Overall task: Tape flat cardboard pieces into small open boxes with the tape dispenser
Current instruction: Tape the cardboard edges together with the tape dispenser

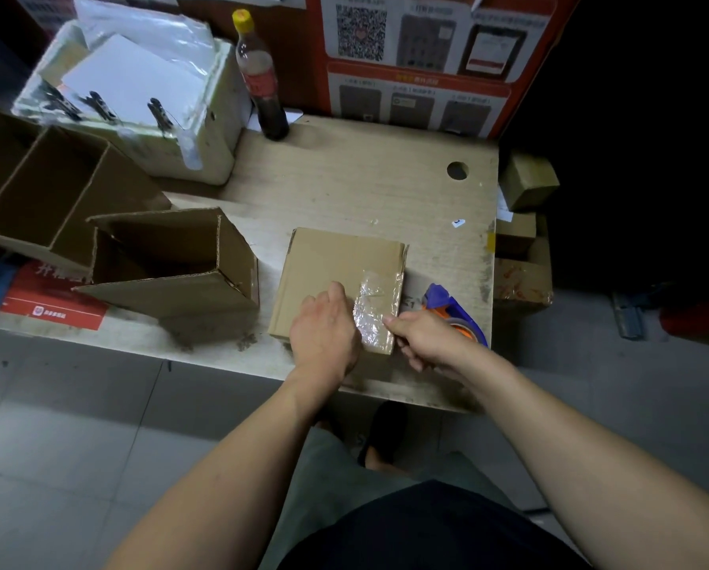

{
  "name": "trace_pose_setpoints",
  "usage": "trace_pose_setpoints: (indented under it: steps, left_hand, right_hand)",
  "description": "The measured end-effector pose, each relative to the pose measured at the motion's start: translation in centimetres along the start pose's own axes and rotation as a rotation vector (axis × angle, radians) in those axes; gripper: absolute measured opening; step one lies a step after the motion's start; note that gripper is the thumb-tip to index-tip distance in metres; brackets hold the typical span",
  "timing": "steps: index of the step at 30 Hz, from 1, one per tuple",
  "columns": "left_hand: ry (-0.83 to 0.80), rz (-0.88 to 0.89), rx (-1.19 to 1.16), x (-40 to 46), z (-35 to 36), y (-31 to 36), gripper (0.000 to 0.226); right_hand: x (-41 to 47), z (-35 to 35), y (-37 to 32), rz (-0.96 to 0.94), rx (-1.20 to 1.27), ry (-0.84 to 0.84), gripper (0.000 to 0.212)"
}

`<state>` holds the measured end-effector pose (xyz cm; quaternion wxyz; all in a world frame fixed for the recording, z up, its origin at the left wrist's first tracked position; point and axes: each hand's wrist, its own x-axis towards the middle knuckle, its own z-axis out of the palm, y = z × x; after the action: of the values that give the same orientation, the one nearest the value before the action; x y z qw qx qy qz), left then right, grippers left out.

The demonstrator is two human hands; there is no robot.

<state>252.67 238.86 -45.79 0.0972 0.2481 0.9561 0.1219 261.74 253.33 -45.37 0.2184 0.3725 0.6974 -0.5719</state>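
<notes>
A small cardboard box (336, 265) lies closed side up near the front edge of the wooden table (365, 187). A strip of clear tape (375, 310) runs along its right part. My left hand (324, 331) presses flat on the box beside the tape, fingers together. My right hand (427, 337) grips the blue and orange tape dispenser (455, 310) at the box's right front corner, thumb touching the tape end. The dispenser's handle is hidden under my hand.
An open box (171, 261) lies on its side left of the work spot, with more open boxes (40, 187) behind it. A white foam crate (139, 109) and a dark bottle (262, 80) stand at the back. Small boxes (525, 183) sit past the table's right edge.
</notes>
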Motion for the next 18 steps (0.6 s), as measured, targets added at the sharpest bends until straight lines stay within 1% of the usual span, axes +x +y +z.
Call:
trace_pose_setpoints:
  steps: [3, 6, 8, 9, 11, 12, 14, 15, 16, 18]
  left_hand:
    - [-0.018, 0.044, -0.13, -0.6, -0.6, -1.2, 0.015]
    - [-0.102, 0.102, -0.271, -1.2, -1.2, -2.6, 0.011]
    - [-0.113, 0.083, -0.358, -1.5, -2.1, -3.5, 0.014]
    - [-0.1, 0.061, -0.355, -1.8, -2.6, -4.1, 0.016]
    - [-0.017, 0.025, -0.235, -2.3, -3.4, -5.4, 0.017]
    - [0.047, 0.016, -0.14, -2.5, -3.8, -6.1, 0.018]
    - [0.115, -0.037, 0.023, -2.4, -4.3, -7.4, 0.027]
    - [0.084, -0.071, 0.054, -2.1, -4.5, -7.9, 0.034]
    - [0.008, -0.101, 0.033, -1.8, -4.8, -8.1, 0.038]
    - [-0.205, -0.19, -0.128, -1.1, -5.3, -7.7, 0.034]
  right_hand:
    - [-0.3, -0.5, -1.2, -0.031, -0.089, 0.037, 0.047]
    - [-1.1, -0.1, -2.2, -0.135, -0.256, 0.04, 0.039]
    - [-1.3, -0.1, -2.2, -0.092, -0.24, 0.021, 0.042]
    - [-1.4, -0.2, -2.2, -0.05, -0.19, 0.006, 0.045]
    - [-1.8, -0.1, -2.2, 0.001, -0.15, -0.001, 0.047]
    - [-2.1, -0.1, -2.3, -0.006, -0.203, 0.022, 0.044]
    - [-2.6, 0.0, -2.5, -0.055, -0.359, 0.15, 0.039]
    - [-2.8, 0.1, -2.5, -0.074, -0.386, 0.209, 0.038]
    - [-2.8, 0.2, -2.4, -0.077, -0.382, 0.239, 0.04]
    - [-2.7, 0.8, -2.0, -0.052, -0.368, 0.231, 0.044]
